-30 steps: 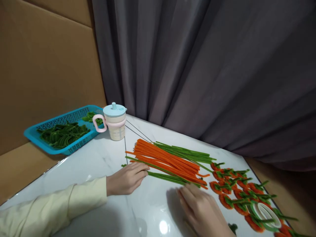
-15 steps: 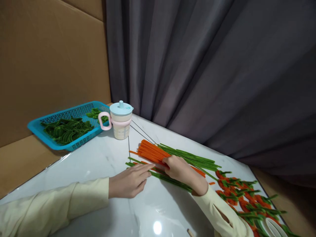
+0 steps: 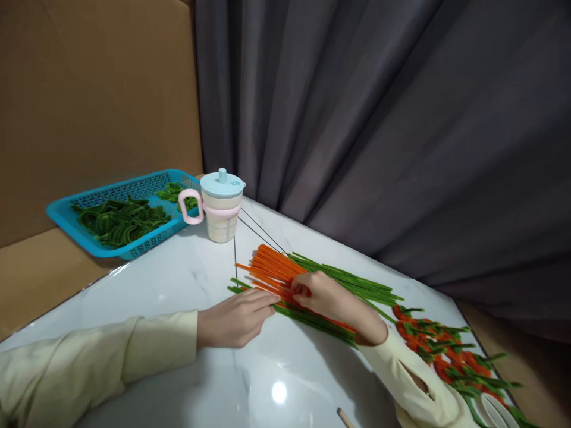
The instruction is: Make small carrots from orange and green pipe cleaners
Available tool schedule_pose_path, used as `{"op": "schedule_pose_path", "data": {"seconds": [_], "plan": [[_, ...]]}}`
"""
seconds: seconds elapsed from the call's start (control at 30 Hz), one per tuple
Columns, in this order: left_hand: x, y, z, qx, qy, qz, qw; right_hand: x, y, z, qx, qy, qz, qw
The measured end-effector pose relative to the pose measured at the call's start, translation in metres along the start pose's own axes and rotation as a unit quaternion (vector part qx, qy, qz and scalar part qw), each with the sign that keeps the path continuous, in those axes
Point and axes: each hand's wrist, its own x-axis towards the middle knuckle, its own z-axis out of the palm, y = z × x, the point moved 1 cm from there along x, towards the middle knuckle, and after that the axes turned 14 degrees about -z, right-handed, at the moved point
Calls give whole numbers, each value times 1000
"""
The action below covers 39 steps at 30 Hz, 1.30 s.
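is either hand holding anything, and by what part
The right hand pinches orange pipe cleaners partway along the bundle. The left hand rests flat by the green pipe cleaners, gripping nothing.

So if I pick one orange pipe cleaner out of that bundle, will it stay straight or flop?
Probably droops slightly: each orange pipe cleaner is long and thin. Likely very light, and fuzzy enough to snag its neighbours rather than slide. The right hand already pinches some.

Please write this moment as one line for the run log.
left hand: flat on table, fingertips at green stems | right hand: fingers on orange stems
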Motion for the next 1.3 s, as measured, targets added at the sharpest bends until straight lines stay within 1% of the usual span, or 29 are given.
{"op": "schedule_pose_path", "data": {"seconds": [0.07,0.17,0.33,0.4,0.43,0.5,0.57,0.6,0.67,0.73,0.8,0.83,0.9,0.97,1.03,1.1,1.2,1.23,1.3], "plan": [[-1,0,1,2,8,21,1000,3,-3,9,-29,-11,10,999],[-2,-2,3,-1,30,49,998,6,-5,18,-51,0,22,998],[-3,-2,3,-4,56,64,996,9,3,19,-36,18,28,999],[-5,2,2,1,71,88,994,10,7,17,-23,25,22,999],[-6,5,2,-10,71,107,992,10,8,17,-14,28,18,999],[-10,11,2,-60,50,145,986,11,8,19,3,27,11,1000],[-13,16,3,-118,25,169,978,12,7,22,9,19,11,1000],[-14,18,3,-131,21,178,975,13,6,24,7,14,14,1000],[-15,20,3,-101,31,201,974,14,5,26,5,8,20,1000],[-14,20,1,-37,52,221,973,15,5,27,7,8,19,1000],[-12,20,-2,5,69,226,972,15,4,25,9,11,15,1000],[-11,19,-3,10,74,223,972,15,3,22,9,15,12,1000],[-11,19,-3,7,73,217,973,14,0,16,16,35,3,999],[-11,18,-2,3,66,213,975,13,-3,5,28,67,-5,997],[-12,17,0,-4,63,207,976,9,-7,-12,33,107,-9,994],[-12,16,2,-16,63,193,979,2,-13,-34,16,155,-22,987],[-10,15,2,-29,64,144,987,-13,-24,-66,-20,231,-50,971],[-9,15,1,-26,58,125,990,-17,-27,-75,-29,245,-51,968],[-7,16,0,-14,34,86,996,-22,-34,-84,-39,242,-56,968]]}}
